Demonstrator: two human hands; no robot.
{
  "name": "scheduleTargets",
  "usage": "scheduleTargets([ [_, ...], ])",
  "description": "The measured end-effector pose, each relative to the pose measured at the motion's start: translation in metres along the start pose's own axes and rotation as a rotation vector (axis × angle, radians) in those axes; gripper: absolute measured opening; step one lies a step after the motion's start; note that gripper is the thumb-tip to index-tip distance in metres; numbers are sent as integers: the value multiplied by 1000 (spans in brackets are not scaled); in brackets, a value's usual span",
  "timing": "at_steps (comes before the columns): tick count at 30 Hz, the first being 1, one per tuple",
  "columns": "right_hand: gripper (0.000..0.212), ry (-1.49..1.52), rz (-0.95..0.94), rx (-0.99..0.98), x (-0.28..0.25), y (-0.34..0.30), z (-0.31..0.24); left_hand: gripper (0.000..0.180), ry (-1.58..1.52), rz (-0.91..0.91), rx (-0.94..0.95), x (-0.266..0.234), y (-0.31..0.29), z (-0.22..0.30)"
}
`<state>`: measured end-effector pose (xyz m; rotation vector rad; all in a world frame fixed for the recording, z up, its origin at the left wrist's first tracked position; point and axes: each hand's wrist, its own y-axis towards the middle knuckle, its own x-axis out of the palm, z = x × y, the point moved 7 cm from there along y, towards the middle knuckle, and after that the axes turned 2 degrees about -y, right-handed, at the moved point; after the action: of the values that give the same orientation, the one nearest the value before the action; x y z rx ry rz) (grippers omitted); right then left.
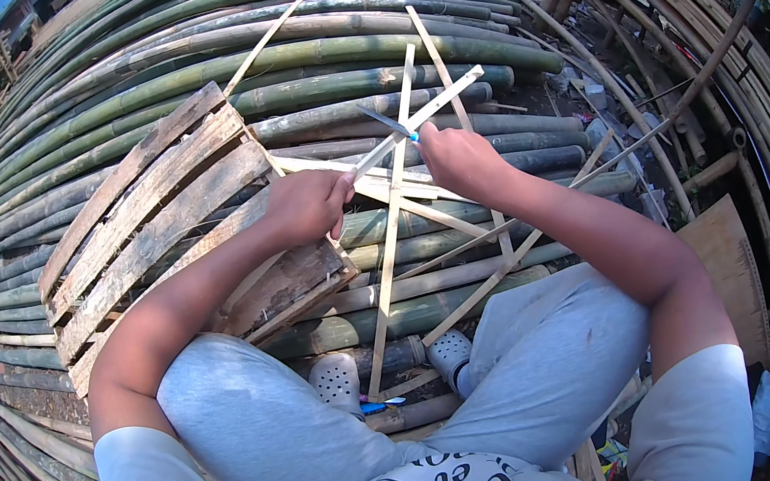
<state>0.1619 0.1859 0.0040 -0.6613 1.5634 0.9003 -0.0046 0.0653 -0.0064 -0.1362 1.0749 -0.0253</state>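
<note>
Bamboo poles (327, 52) lie side by side across most of the head view that I watch from far away. Near the middle, I have the left hand (308, 204) closed on the near end of a pale wood strip (459, 89). The strip slants up and to the right, past the other hand, and its far end sticks out in the air above the poles. I have the right hand (455, 156) wrapped tight around a small knife (384, 121). Its blade points up and left and crosses the strip, but I can't tell if it touches. More thin strips (392, 239) lie crisscross under the hands and in front of the knees. To the left, a box of rough wooden slats (200, 201) sits tilted on the poles. Down low, I see two gray shoes (334, 379) with a little blue thing (382, 405) between them.
</note>
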Motion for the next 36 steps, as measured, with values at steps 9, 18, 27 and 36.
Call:
scheduleTargets([
  [9, 25, 41, 61, 259, 2, -3, 75, 48, 19, -31, -1, 1, 5, 7],
  [18, 26, -4, 52, -121, -3, 9, -2, 49, -22, 49, 19, 1, 0, 1],
  [27, 25, -169, 150, 122, -6, 4, 114, 49, -2, 19, 37, -1, -1, 2],
  [36, 29, 72, 78, -103, -8, 1, -29, 49, -73, 24, 8, -1, -4, -3],
])
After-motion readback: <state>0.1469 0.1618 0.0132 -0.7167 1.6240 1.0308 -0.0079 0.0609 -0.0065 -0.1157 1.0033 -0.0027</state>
